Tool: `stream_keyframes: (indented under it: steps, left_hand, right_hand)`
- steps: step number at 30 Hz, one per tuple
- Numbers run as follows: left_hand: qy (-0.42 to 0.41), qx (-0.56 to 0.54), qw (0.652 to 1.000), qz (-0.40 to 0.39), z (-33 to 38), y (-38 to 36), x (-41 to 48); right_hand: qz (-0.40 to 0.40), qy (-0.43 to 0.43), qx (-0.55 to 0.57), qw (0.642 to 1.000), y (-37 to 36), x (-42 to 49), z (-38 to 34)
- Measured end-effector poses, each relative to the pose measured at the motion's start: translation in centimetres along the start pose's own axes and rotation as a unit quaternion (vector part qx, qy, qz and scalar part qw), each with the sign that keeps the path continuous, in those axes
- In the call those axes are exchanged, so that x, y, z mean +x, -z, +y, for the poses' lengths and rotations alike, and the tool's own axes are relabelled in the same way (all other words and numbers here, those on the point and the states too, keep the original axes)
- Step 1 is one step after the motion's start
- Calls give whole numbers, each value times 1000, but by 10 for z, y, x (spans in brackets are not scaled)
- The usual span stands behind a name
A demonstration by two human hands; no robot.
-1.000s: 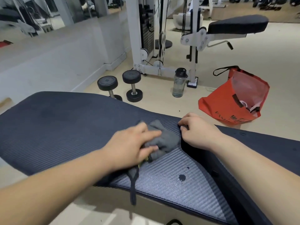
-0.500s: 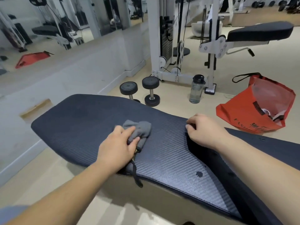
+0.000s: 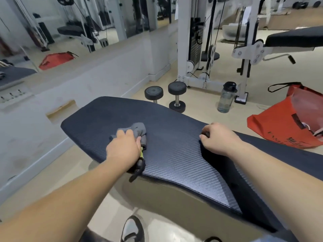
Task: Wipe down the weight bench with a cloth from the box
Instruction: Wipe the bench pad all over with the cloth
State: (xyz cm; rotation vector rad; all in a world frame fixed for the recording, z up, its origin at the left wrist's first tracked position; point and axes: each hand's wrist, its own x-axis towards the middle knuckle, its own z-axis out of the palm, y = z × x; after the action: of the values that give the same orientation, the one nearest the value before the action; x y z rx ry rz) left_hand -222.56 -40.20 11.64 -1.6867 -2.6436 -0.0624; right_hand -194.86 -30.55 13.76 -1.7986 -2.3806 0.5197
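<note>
A: Head view. Left hand [image 3: 122, 151]?
B: Gripping cloth [image 3: 138, 128], pressed flat onto bench [image 3: 174, 154] for wiping contact.
A: Right hand [image 3: 218, 140]?
B: Well apart, rightward; fingers curled over bench edge, probably bracing.

Dark navy padded bench [image 3: 174, 154]: finely ribbed, faint sheen.
Crumpled grey cloth [image 3: 138, 128]: soft, matt fabric.
Clear water bottle [image 3: 225, 102]: see-through plastic.
White machine frame [image 3: 182, 42]: smooth painted metal.
</note>
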Motion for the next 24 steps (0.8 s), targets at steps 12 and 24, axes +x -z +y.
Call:
stream_keyframes:
  steps: [12,24]
  left_hand:
    - [-251,-31,966,-55,78,2,64]
    - [-391,-1,917,-79,166,18,-14]
  right_hand:
    - [80,-23,-54,995,19,-23,20]
    - [86,-149,-59,983,43,-128,60]
